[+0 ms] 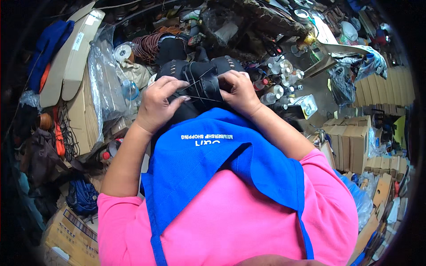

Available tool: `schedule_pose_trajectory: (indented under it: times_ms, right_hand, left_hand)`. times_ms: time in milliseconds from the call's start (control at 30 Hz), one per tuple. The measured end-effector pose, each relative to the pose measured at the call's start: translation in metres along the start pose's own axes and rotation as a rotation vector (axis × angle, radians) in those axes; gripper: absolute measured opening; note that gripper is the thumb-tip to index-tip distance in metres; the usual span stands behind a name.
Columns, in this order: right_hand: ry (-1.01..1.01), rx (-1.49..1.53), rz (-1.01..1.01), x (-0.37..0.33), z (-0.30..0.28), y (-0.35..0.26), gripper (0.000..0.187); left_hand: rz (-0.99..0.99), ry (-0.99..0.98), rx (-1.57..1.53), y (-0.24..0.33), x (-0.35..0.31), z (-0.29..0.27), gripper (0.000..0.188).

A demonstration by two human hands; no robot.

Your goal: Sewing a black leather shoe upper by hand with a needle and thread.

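Observation:
Over my lap, both hands are at a black, leather-like piece [205, 84] whose exact kind I cannot make out. Thin dark thread [200, 97] crosses it in several strands between the hands. On its left side, my left hand [157, 101] has thumb and forefinger closed on the thread. At the right edge, my right hand [241, 94] is closed with fingers curled, and strands run up to it; its fingertips partly hide what they grip. Rows of light stitches show on the dark padded surfaces just beyond. A blue apron [186, 164] covers my lap nearer to me.
Several plastic bottles [277, 91] crowd the floor to the right of my hands. Left lie a clear plastic sheet [106, 75], flattened cardboard [80, 57] and a white tape roll [123, 52]. Coiled reddish cord [153, 46] sits beyond. Cardboard boxes [348, 137] stack at right.

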State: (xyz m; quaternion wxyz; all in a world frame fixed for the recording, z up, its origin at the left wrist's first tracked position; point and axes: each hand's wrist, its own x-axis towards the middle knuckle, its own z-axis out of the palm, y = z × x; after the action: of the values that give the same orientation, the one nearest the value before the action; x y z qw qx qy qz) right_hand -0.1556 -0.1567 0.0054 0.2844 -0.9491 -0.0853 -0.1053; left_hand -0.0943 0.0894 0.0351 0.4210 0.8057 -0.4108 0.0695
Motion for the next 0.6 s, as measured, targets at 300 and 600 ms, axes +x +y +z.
schedule_pose_trajectory:
  times_ms: [300, 600]
  right_hand:
    - [0.006, 0.196, -0.072, 0.005, -0.005, 0.003, 0.035]
    - [-0.004, 0.195, -0.101, 0.011, -0.004, 0.009, 0.037]
  left_hand:
    - [-0.101, -0.115, -0.060, -0.019, 0.003, -0.004, 0.023]
    - [0.061, 0.038, 0.096, -0.019, 0.034, -0.012, 0.015]
